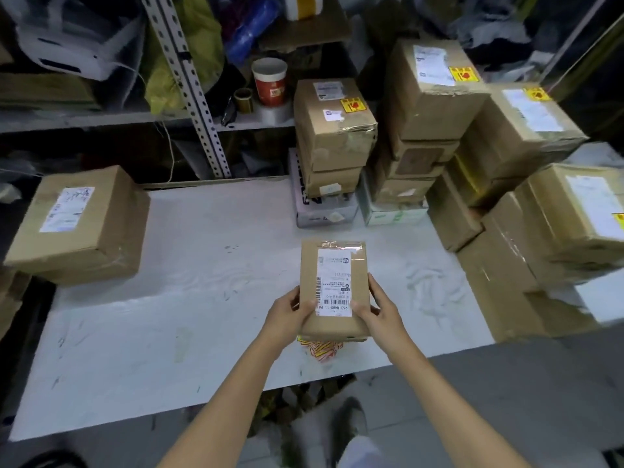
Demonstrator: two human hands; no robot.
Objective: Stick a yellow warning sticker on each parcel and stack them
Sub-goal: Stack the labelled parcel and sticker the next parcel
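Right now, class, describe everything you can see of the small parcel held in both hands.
The small parcel is a flat brown cardboard box, lying lengthwise away from the person. A white shipping label with barcodes sits on its top, and clear tape crosses the far end; no yellow sticker shows. The left hand and right hand grip its near corners, holding it above the yellow warning stickers on the white table.

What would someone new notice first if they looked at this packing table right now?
First, the small parcel held over the white table by the left hand and right hand, shipping label up, no yellow sticker showing. Then the stacked parcels at the right, several topped with a yellow warning sticker. A lone parcel sits at the table's left end, and loose stickers lie beneath the held one.
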